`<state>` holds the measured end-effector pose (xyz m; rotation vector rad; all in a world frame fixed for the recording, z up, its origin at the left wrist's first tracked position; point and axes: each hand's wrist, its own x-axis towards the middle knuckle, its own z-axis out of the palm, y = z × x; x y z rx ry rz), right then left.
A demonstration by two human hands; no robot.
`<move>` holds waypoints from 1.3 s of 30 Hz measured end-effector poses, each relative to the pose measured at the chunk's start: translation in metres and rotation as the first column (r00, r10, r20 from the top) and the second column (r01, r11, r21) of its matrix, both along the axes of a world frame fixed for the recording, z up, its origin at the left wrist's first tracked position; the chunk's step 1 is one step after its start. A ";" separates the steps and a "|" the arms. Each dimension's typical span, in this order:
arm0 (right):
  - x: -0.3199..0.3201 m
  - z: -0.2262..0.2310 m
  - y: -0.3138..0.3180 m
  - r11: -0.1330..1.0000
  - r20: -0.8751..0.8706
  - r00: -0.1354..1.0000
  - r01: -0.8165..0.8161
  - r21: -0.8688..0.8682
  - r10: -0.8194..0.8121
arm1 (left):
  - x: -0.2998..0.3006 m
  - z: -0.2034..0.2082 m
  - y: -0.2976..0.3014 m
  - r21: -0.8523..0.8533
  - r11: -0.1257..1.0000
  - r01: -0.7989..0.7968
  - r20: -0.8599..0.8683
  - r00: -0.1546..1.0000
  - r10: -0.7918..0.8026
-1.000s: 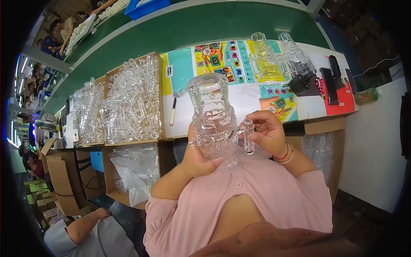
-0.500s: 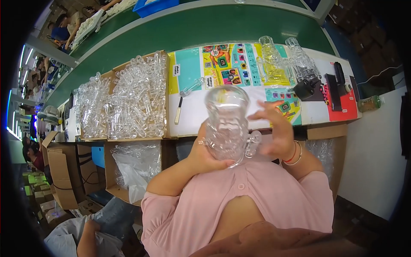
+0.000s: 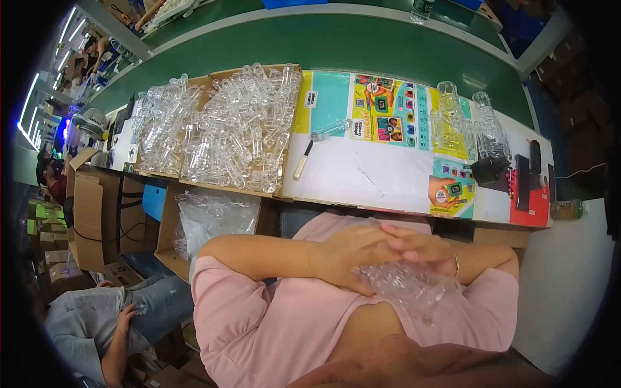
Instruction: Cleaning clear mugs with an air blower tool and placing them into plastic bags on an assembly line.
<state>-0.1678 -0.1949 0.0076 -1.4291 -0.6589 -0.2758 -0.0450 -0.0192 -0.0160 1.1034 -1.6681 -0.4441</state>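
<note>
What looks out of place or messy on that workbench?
One clear plastic piece lies alone on the colourful mat, apart from the heaped cardboard tray. A small knife lies loose beside it. Nothing looks spilled or broken.

A cardboard tray (image 3: 289, 77) of clear plastic pieces, a knife (image 3: 302, 161) beside it (white-handled), 2 clear bottles (image 3: 469, 123)

A single view comes from a camera worn on the person's head, looking steeply down and forward. Its wide fisheye lens bends the counter (image 3: 362, 174) into an arc across the upper half. The person's own chest and both hands lie close beneath it, filling the lower middle; dark corners ring the picture.
</note>
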 end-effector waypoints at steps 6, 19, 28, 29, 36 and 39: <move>0.058 0.004 0.002 0.790 -0.778 0.624 0.440 0.428 0.074 | 0.012 -0.009 -0.001 0.440 0.885 -0.151 -0.533 0.749 0.393; 0.061 -0.010 0.003 0.653 0.245 0.738 0.672 -0.348 -0.629 | 0.021 -0.007 0.003 0.256 0.908 -0.331 -0.821 0.422 0.385; 0.066 -0.022 0.023 0.436 0.642 0.567 0.819 -0.373 -0.515 | 0.024 -0.027 0.018 0.150 0.955 -0.256 -0.641 0.710 0.291; 0.071 -0.026 0.025 0.435 0.642 0.568 0.819 -0.375 -0.515 | 0.025 -0.026 0.018 0.156 0.969 -0.193 -0.638 0.729 0.248; 0.073 -0.036 0.023 0.976 -0.226 0.952 0.217 0.025 -0.206 | 0.059 -0.024 0.023 0.082 0.882 -0.465 -0.504 0.744 0.439; 0.081 -0.039 0.029 0.861 -0.477 0.809 -0.070 0.504 0.344 | 0.049 -0.004 0.013 0.184 0.936 -0.301 -0.909 0.310 0.279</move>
